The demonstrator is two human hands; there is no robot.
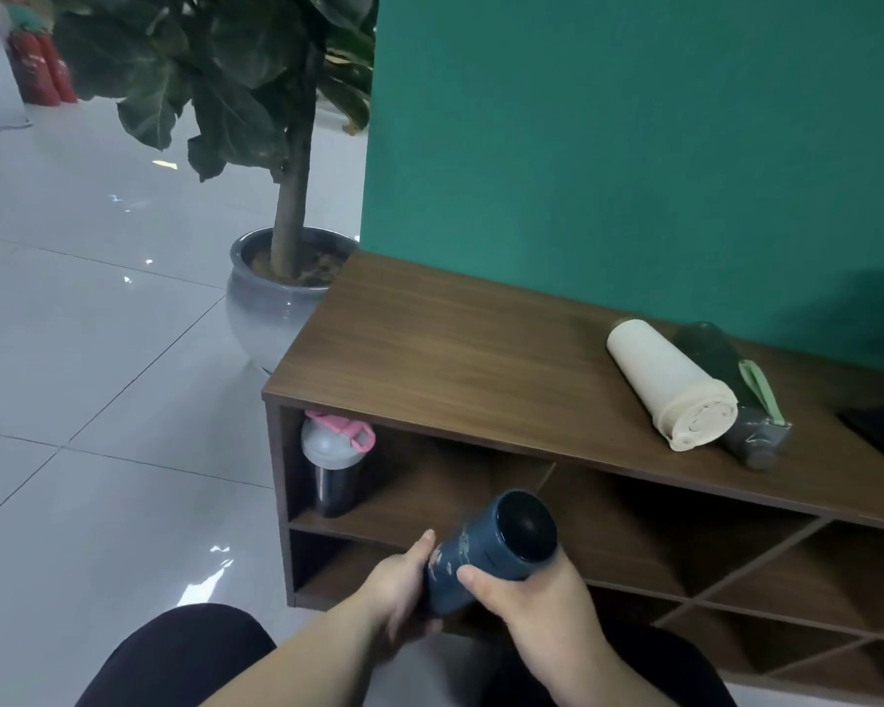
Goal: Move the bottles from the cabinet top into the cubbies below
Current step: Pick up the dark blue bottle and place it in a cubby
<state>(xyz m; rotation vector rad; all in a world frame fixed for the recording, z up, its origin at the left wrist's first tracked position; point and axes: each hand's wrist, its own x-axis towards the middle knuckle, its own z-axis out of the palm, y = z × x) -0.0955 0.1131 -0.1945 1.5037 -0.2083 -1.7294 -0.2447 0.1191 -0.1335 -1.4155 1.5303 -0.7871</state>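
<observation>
Against the green wall (634,145) stands the low wooden cabinet (455,349), its top carrying two bottles lying on their sides at the right: a cream bottle (669,385) and, touching it on the far side, a dark bottle with a green strap (736,390). Below the top run the cubbies (634,528); the upper left one already holds an upright shaker with a pink lid (335,466), and the space just right of it looks free. A potted plant (287,278) stands off the cabinet's left end, clear of the work. Nearest the camera, both hands hold a dark blue bottle (486,548) in front of the upper row: the left hand (399,589) wraps its near end, the right hand (526,599) has a closed grip on its middle. Its long axis tilts up and away, the far end pointing toward the free cubby, so pushing it forward should seat it, if it clears the shelf edge
</observation>
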